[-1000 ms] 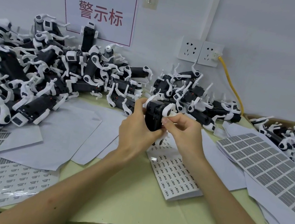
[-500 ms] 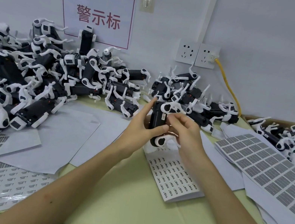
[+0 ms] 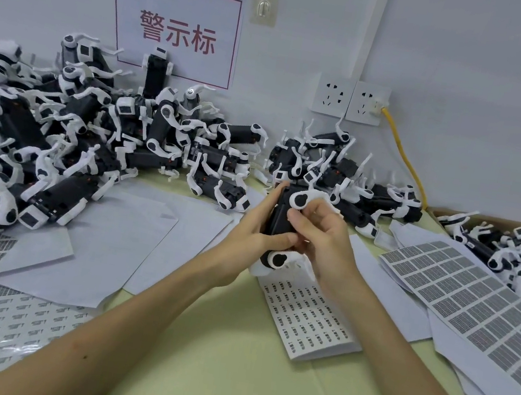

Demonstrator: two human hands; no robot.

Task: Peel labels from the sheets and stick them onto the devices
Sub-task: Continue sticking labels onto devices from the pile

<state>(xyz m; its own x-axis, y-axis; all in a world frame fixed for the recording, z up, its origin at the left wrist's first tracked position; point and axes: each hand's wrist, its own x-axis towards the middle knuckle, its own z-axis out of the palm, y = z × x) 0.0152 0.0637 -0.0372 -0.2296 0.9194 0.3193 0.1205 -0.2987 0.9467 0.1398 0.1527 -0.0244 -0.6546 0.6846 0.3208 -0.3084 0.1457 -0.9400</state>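
At table (image 3: 222,364) centre: device (image 3: 282,208) upright, between both hands.
Left hand (image 3: 246,233): grips device's black body.
Right hand (image 3: 324,240): thumb and curled fingers pinch device.
Sheet (image 3: 310,321): flat at 6 o'clock of device.

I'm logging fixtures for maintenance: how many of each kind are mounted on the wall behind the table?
White plastic wall sockets: 2
Red-bordered white paper sign: 1
Clear adhesive wall hook: 1
Total: 4
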